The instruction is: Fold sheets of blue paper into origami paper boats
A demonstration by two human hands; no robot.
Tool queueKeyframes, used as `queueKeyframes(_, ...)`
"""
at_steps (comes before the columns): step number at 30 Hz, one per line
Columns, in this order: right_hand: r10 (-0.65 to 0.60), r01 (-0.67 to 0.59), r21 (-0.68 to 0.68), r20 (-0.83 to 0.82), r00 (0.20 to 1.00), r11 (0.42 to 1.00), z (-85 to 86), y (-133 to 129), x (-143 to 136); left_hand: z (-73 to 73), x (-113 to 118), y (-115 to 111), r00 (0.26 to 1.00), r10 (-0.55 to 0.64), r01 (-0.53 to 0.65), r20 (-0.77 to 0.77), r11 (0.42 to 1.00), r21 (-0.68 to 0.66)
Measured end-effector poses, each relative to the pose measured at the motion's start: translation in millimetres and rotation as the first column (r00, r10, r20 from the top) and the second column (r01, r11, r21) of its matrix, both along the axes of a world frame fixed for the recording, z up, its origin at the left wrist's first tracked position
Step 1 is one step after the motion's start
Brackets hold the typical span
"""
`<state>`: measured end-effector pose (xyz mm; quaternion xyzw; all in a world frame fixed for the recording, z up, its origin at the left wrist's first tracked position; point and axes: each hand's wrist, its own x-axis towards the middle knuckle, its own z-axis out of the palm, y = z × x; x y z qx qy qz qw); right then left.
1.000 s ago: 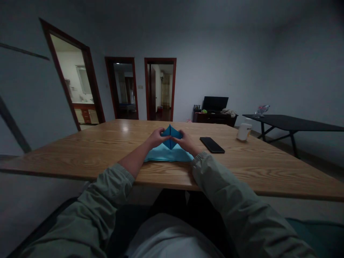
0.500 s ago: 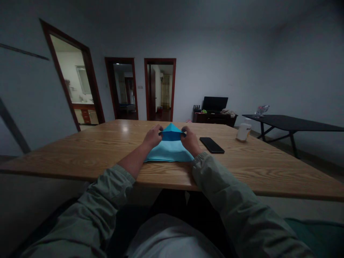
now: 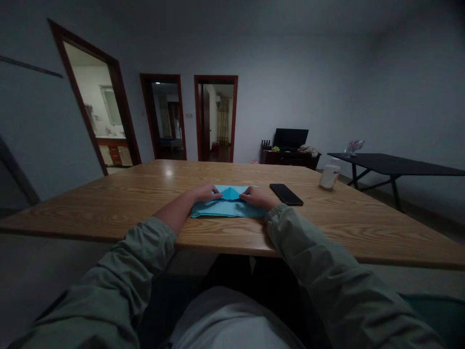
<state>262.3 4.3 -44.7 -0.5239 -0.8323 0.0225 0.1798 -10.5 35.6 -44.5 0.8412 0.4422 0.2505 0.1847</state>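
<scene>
A small blue folded paper with a pointed peak lies low over a light blue sheet on the wooden table. My left hand pinches the folded paper's left edge between thumb and fingers. At its right edge, my right hand pinches it the same way. The light blue sheet shows in front of the folded paper and behind it, with its right part under my right hand and wrist. I cannot tell whether the two blue pieces are joined.
A black phone lies just right of my right hand. Farther right stands a white bottle near the edge of the wooden table. Beyond that is a black table with a clear object on it. The wooden table's front edge runs under my forearms.
Both hands have come down and nearer to me with the blue folded paper. It now lies lower over the light blue sheet, whose back part has come into sight.
</scene>
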Motion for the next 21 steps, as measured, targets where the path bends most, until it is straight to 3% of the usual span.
queueKeyframes(5, 0.068, -0.07, 0.064, 0.027, 0.997, 0.995, -0.4, 1, 3, 0.1, -5, 2, 0.999, 0.017, -0.016, -0.045, 0.999, 0.037)
queueKeyframes(11, 0.076, -0.075, 0.072, -0.002, 0.997, 0.995, -0.3, 3, 6, 9.7, 0, -5, 0.93, 0.109, -0.09, -0.35, 0.993, 0.071)
queueKeyframes(21, 0.095, -0.079, 0.15, -0.099, 0.991, 0.986, -1.8, 4, 6, 14.3, 4, -11, 0.94, 0.162, -0.107, -0.3, 0.976, 0.191)
